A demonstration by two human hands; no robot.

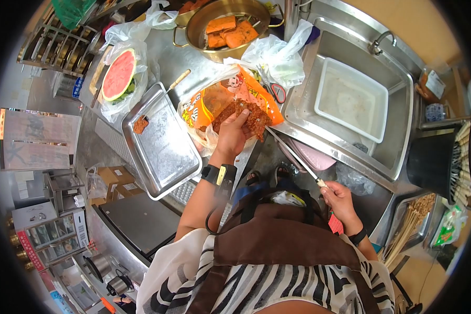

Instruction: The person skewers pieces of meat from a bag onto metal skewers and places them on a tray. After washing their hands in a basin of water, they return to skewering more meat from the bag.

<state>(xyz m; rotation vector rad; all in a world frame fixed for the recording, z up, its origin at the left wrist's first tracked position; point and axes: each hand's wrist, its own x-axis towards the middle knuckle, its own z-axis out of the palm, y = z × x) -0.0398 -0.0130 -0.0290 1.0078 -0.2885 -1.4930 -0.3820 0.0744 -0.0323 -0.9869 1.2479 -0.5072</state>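
Observation:
My left hand point(232, 134) grips a flat, reddish-brown, crumb-textured piece of food point(256, 121), thumb on top, over an orange printed plastic bag point(269, 102). More pieces of the same colour show inside the bag's mouth. Low on the right, my right hand point(338, 200) is closed around the wooden handle of a long, thin metal skewer point(294, 150). Its far end points up and left, right by the edge of the food piece. Left of the bag lies a shallow metal tray point(162, 152) with one small reddish-brown piece point(140, 124) on it.
A brass pot point(193, 35) with orange chunks stands at the back. Red-handled scissors point(278, 93) lie beside the bag. A wooden-handled tool point(179, 79) rests at the tray's corner. Half a watermelon point(119, 75) sits left; a white tub point(350, 99) occupies the right-hand sink point(405, 120).

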